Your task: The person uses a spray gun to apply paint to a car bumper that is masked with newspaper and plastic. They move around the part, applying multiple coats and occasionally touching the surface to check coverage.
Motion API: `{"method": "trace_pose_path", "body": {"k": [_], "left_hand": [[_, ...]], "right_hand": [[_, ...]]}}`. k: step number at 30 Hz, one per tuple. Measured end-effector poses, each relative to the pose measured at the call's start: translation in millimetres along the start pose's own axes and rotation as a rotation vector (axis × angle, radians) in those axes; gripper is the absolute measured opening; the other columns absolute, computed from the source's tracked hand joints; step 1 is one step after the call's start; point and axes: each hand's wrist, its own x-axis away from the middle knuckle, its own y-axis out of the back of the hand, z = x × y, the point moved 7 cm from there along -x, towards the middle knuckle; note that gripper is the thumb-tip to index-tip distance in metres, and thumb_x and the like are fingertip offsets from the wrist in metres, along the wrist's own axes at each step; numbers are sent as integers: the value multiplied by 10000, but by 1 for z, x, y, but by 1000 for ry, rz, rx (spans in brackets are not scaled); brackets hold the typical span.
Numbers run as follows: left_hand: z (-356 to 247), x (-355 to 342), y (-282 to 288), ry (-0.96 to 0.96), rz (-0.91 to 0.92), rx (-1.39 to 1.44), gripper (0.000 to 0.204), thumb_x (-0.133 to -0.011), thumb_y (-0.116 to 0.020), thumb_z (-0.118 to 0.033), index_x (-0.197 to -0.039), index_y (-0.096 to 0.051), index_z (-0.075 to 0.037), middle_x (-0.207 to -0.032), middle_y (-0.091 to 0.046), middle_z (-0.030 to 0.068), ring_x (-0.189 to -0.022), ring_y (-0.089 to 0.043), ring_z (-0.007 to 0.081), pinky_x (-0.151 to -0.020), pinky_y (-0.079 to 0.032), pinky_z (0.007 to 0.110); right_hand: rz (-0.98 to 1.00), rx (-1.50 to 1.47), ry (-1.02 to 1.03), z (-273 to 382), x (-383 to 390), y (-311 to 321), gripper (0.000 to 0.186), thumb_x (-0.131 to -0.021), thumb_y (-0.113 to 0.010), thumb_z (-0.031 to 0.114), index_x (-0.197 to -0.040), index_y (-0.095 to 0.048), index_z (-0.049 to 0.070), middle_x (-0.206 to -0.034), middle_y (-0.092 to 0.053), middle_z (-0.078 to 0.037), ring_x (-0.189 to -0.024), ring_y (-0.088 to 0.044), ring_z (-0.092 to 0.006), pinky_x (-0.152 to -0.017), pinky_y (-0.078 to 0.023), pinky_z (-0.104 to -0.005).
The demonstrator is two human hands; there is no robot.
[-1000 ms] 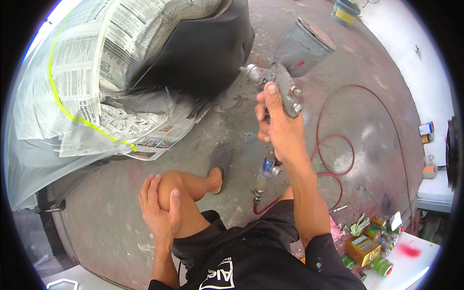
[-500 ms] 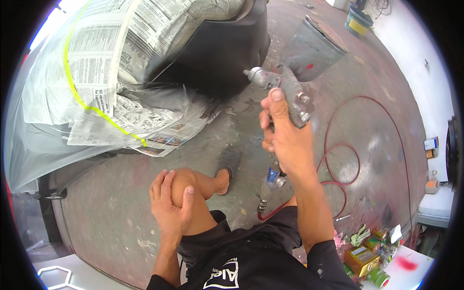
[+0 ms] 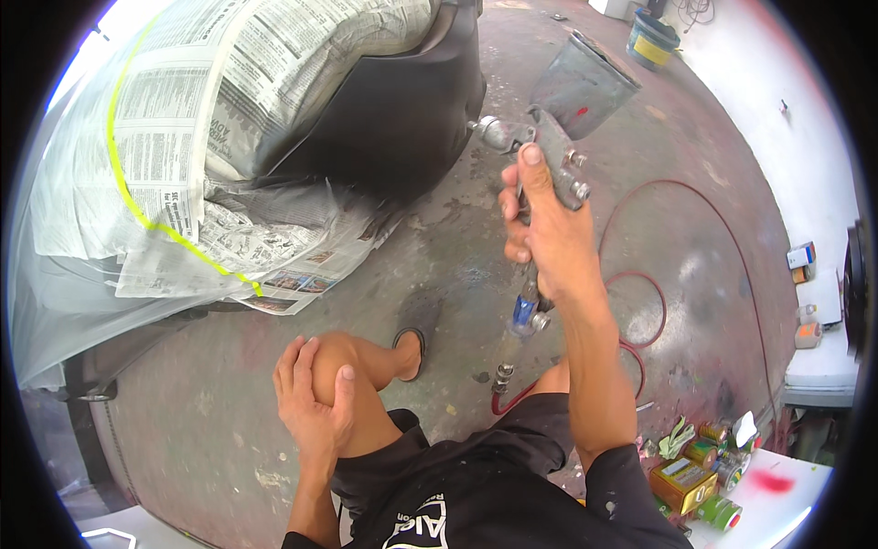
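My right hand is wrapped round a metal spray gun, its nozzle toward the dark bumper panel. Below the hand hangs the gun's inlet with a clear and blue fitting, joined to a red air hose. The panel is dark grey to black, and newspaper masking covers the bodywork beside it. My left hand rests on my left knee, fingers spread over it and holding nothing.
Yellow-green tape and clear plastic sheeting edge the newspaper. A grey bucket stands beyond the gun, a blue bucket farther right. At lower right, a gold can sits among several others on a white surface. Hose loops lie across the floor.
The bumper panel, newspaper and buckets have shifted left in view. The spray gun sits slightly farther right in the picture, still in my right hand. My left hand stays on the knee.
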Motion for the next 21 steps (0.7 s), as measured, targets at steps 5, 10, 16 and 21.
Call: {"method": "trace_pose_path", "body": {"k": [5,10,16,21], "left_hand": [[2,-1,-1,-15,-3,-9,531,-962,-806,-302,-1421,-699,-56,-1501,-635,199,-1386,-580,432,-1170,-479,530],[4,-1,1,-7,-5,-6,534,-957,-809,-306,-1414,-700,-52,-1496,-637,202,-1381,-582,434,-1164,-482,531],[0,-3,0,-12,6,-21,531,-952,-809,-304,-1407,-702,-53,-1492,-638,198,-1374,-585,435,-1154,-493,535],[-3,-3,-1,-2,5,-17,530,-949,-811,-304,-1404,-703,-54,-1490,-640,196,-1372,-586,433,-1154,-494,533]], "right_hand": [[-155,33,87,14,-19,27,543,-1073,-707,606,-1125,-643,70,-798,-593,-14,-507,-402,-44,-458,-350,-245],[-143,53,73,20,-9,14,532,-1074,-709,599,-1117,-653,71,-799,-595,-14,-515,-403,-44,-461,-349,-246],[57,62,-12,20,20,-35,525,-1084,-700,587,-1084,-664,63,-783,-589,-1,-534,-411,-43,-471,-353,-248],[238,53,-35,30,40,-59,538,-1080,-698,600,-1067,-680,62,-774,-599,-5,-537,-416,-44,-462,-350,-248]]}}
